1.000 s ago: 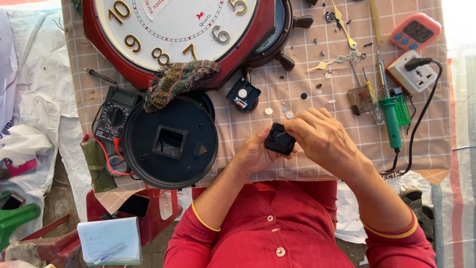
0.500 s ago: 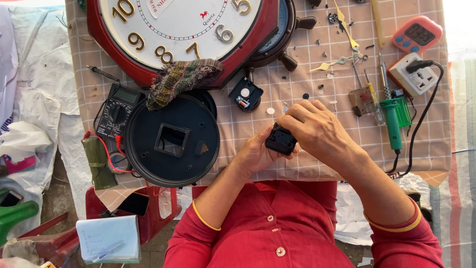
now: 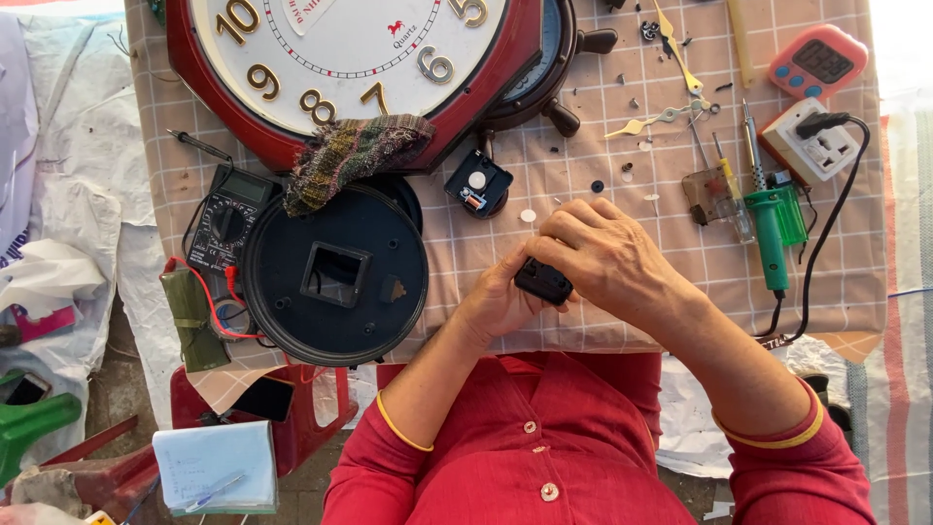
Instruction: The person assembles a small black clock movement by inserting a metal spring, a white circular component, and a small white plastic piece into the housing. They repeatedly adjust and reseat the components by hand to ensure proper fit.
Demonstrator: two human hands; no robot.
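Hands (image 3: 573,272) unmoved over checked cloth (image 3: 583,175)

Landmark: round black clock back (image 3: 335,275) on checked cloth. Above it, red-framed wall clock (image 3: 355,58), knitted rag (image 3: 355,156) draped on rim. Left, touching: multimeter (image 3: 225,216). Upper right: second black movement (image 3: 478,183). Far right: green soldering iron (image 3: 770,228), white socket (image 3: 814,141), pink timer (image 3: 818,63).
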